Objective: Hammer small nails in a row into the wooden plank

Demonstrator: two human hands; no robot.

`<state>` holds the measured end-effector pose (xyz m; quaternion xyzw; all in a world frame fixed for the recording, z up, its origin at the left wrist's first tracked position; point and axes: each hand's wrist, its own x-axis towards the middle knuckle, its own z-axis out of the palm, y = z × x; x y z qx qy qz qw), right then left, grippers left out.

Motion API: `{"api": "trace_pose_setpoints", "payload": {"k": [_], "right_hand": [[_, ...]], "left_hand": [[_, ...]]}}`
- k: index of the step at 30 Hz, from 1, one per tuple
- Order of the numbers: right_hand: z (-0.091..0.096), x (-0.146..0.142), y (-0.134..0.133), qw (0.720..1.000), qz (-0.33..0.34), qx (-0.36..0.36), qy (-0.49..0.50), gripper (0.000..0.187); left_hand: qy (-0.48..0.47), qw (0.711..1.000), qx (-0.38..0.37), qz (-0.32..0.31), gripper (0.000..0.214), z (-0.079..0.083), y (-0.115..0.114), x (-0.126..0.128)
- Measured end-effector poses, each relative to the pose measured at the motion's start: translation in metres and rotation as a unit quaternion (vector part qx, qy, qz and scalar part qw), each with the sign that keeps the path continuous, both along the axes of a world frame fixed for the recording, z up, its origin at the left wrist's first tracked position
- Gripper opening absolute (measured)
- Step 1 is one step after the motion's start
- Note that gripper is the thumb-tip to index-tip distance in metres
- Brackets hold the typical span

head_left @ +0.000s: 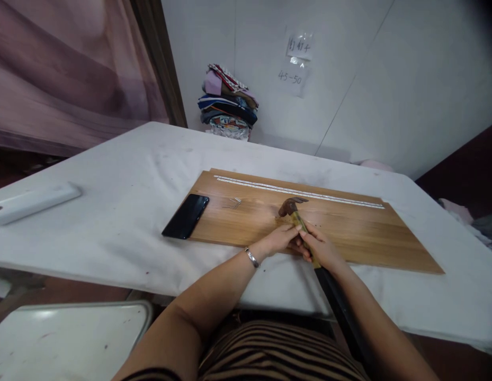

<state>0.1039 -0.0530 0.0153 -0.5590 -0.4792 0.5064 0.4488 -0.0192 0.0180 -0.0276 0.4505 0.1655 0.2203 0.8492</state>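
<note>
A claw hammer [297,211] with a rusty head and a yellow and black handle slants over the wooden board [368,233]. My right hand [319,247] is closed round the yellow part of the handle, below the head. My left hand [280,238], with a silver band at the wrist, meets it there. Its fingers are drawn together against the handle, and the hammer and right hand hide what they may hold. Several loose nails [234,202] lie on the board to the left. Small dark specks show just right of the hammer head.
A black phone [186,216] lies on the board's left end. Two white measuring strips [299,191] run along its far edge. A white plastic object [35,201] is on the white-covered table [122,211]. Folded cloths [229,103] are stacked by the wall. A white stool [66,338] stands lower left.
</note>
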Motion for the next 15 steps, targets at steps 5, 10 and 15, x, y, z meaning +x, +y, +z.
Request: {"api": "trace_pose_setpoints", "payload": {"k": [5,10,15], "right_hand": [[-0.0012,0.0009,0.0004,1.000,0.001,0.001,0.006,0.043],[-0.0030,0.0016,0.0013,1.000,0.008,-0.009,0.003,0.036],[-0.0024,0.0014,0.0010,1.000,-0.003,0.001,0.006,0.035]], "left_hand": [[-0.001,1.000,-0.004,-0.009,0.055,0.0033,-0.0003,-0.0007],[0.008,1.000,-0.001,0.007,0.054,0.0022,0.0002,-0.0005],[0.001,1.000,0.005,-0.004,0.054,0.0004,0.0006,0.0000]]}}
